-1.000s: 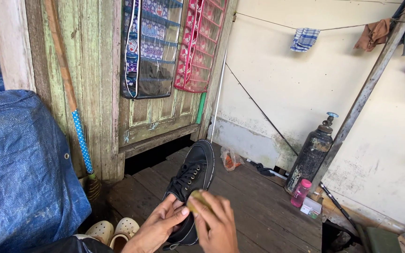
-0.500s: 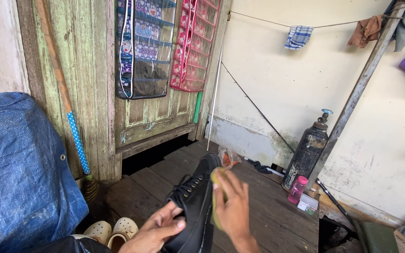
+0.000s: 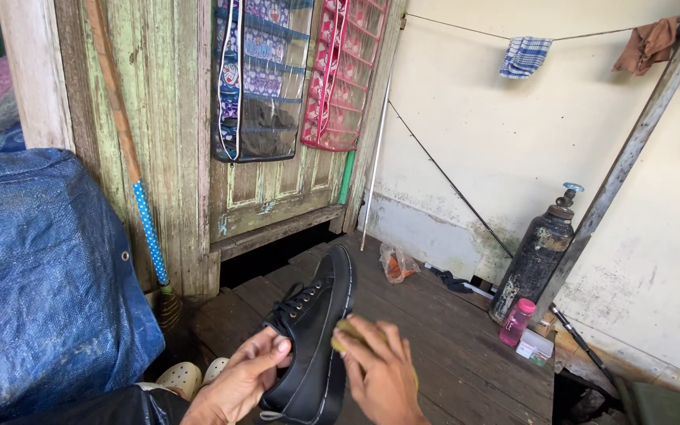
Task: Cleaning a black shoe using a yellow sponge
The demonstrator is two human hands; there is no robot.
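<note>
I am looking down at a black lace-up shoe that is being held low in the middle of the view, toe pointing away toward the green wooden door, sole edge turned to the right. The left hand is gripping the shoe from its left side, fingers curled over the upper beside the laces, thumb lying on top. The right hand is pressing a small yellowish-green pad against the shoe's right side near the sole, fingers clasped around it. Under the shoe the dark plank floor is showing. A blue tarpaulin is filling the left, with a pair of cream clogs just below it. A broom with a dotted blue handle is leaning on the door. Well apart on the right, a dark gas cylinder is standing by the wall, a pink bottle just beside it
</note>
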